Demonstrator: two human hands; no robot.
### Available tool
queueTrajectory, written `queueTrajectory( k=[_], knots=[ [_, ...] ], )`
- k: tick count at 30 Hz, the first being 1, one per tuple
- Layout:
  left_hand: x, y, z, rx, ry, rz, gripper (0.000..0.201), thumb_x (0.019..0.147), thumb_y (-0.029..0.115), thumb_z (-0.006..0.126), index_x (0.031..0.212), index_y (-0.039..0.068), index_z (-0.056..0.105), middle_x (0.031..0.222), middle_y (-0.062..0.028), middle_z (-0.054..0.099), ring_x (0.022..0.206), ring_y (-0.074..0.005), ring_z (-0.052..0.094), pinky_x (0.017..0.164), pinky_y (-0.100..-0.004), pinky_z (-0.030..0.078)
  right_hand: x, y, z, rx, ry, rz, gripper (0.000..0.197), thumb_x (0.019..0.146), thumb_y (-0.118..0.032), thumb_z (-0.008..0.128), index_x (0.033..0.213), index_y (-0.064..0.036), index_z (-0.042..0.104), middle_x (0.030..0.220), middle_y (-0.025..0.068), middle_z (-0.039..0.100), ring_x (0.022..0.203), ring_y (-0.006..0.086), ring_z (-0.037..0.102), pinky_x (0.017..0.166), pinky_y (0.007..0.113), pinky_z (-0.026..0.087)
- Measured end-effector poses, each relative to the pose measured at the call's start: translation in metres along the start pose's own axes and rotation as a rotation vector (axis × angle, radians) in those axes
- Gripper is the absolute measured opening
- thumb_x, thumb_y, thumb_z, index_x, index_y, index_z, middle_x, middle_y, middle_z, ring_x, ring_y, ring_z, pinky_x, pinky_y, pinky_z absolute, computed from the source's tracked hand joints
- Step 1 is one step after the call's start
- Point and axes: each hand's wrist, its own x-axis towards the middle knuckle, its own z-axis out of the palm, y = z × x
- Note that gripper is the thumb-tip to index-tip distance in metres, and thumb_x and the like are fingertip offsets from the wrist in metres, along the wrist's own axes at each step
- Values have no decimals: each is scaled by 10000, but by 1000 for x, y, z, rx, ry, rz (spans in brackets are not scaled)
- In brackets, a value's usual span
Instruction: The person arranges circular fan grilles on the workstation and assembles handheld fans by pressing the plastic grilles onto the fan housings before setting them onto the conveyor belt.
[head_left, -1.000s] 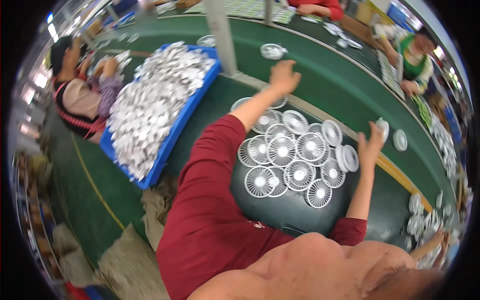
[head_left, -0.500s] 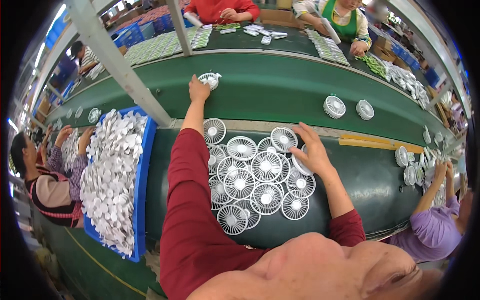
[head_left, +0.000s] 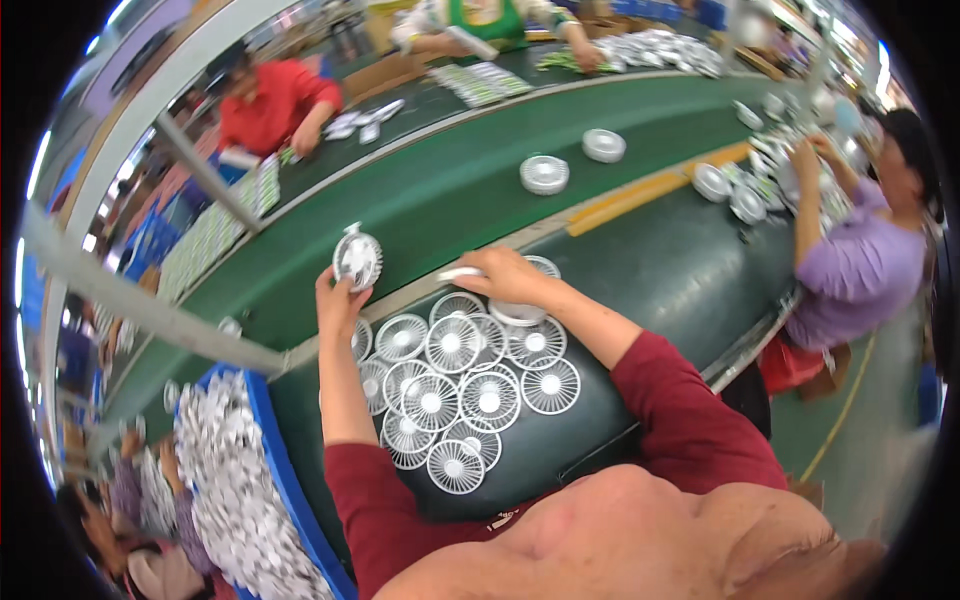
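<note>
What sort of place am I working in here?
Most likely a factory assembly line: a long green conveyor belt has round white parts on it, a blue bin is heaped with white pieces, and people work along both sides.

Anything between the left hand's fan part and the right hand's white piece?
Nothing visible: between the fan part in the left hand and the white piece in the right hand, only green belt and pale rim show.

Dark red sleeves (head_left: pixel 690 405) end well short of the bare hands (head_left: pixel 505 275), and the matching top (head_left: pixel 432 512) carries a small pale marking (head_left: pixel 503 520) on its front.
</note>
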Motion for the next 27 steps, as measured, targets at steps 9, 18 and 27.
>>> queueTrajectory(
  k=[9,18,27],
  knots=[
    [-115,16,64,-571,-229,22,484,911,137,574,1359,56,409,1332,-101,520,1192,-279,536,1007,-511,445,12,-49,-11,802,269,158,357,882,-194,663,1186,-28,574,945,28,651,699,60,604,459,194,494],
    [-118,-3,77,-407,142,33,439,961,265,572,1299,-6,501,1250,-133,583,1077,-255,612,879,-381,531,5,-46,-12,957,234,116,447,858,-95,650,1289,-82,530,1118,14,633,933,62,597,583,202,545],
    [-130,3,79,-410,-169,41,601,990,441,448,1404,10,380,1380,-147,470,1266,-266,475,1043,-423,413,-4,-70,13,247,357,-166,528,801,-76,637,1308,-88,492,1174,130,520,1101,315,534,891,415,484]
  ],
)
